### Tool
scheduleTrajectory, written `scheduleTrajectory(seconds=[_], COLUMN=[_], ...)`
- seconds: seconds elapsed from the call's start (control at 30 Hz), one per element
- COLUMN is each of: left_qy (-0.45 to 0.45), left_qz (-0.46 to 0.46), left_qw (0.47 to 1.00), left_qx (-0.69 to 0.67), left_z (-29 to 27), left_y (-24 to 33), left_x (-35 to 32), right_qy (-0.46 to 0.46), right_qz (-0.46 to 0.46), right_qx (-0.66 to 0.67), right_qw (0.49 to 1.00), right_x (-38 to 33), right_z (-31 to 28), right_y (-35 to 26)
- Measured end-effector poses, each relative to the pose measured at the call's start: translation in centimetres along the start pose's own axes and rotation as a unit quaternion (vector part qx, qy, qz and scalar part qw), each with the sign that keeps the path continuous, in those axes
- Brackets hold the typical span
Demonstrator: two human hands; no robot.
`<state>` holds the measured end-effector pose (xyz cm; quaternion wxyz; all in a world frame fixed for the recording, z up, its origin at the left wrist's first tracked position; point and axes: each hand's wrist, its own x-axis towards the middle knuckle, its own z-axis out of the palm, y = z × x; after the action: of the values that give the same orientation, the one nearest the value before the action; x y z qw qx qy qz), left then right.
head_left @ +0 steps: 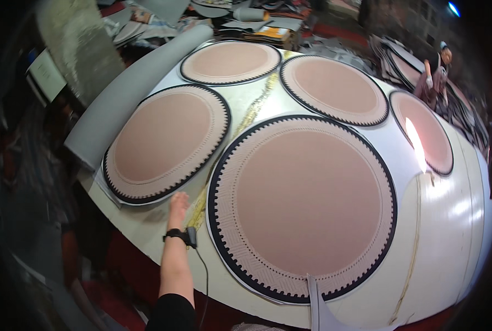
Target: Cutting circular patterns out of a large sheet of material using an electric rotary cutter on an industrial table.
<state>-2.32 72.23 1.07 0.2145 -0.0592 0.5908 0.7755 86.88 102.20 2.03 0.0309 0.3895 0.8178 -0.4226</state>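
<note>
My left hand (178, 209) reaches forward over the white table, its fingers stretched out beside the near edge of the left round mat (166, 132). Nothing shows in it; whether the fingertips touch the mat's edge is hard to tell. A black wrist device (181, 237) with a cable is strapped on that arm. Right of the hand lies the largest round mat (312, 198), pinkish brown with a black toothed border. A curved strip of pale grey sheet (316, 303) rises from the bottom edge, its tip over that mat's near rim. My right hand is out of view.
Three more round mats (230, 62) (334, 88) (422, 132) lie along the table's far and right sides. A grey roll of sheet (135, 94) rests along the left edge. A yellow measuring tape (251, 113) crosses between the mats. A person (434, 74) is at the far right.
</note>
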Motion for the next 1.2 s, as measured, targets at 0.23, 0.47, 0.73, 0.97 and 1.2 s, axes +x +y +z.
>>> scheduleTrajectory(seconds=[0.23,0.47,0.73,0.97,1.2], left_qy=[0.128,-0.048,-0.004,0.014,0.084], left_qz=[0.009,-0.351,-0.281,-0.187,-0.138], left_qw=[0.909,0.934,0.959,0.982,0.979], left_qx=[0.396,0.041,-0.038,0.023,0.129], left_z=[-2.0,0.5,7.8,12.4,18.2], left_y=[-16.8,-22.3,-25.1,-24.4,-17.9], left_x=[-13.7,-33.4,-38.0,-38.5,-42.9], right_qy=[0.035,0.14,0.279,0.269,0.22], right_qz=[-0.007,0.041,0.151,0.147,0.138], right_qx=[0.021,0.078,0.179,0.234,0.279], right_qw=[0.999,0.986,0.931,0.922,0.925], right_x=[-4.9,-18.9,-44.3,-48.3,-42.7], right_z=[-1.7,-2.7,3.7,-2.3,-5.9], right_y=[-0.5,2.4,7.8,16.7,21.4])
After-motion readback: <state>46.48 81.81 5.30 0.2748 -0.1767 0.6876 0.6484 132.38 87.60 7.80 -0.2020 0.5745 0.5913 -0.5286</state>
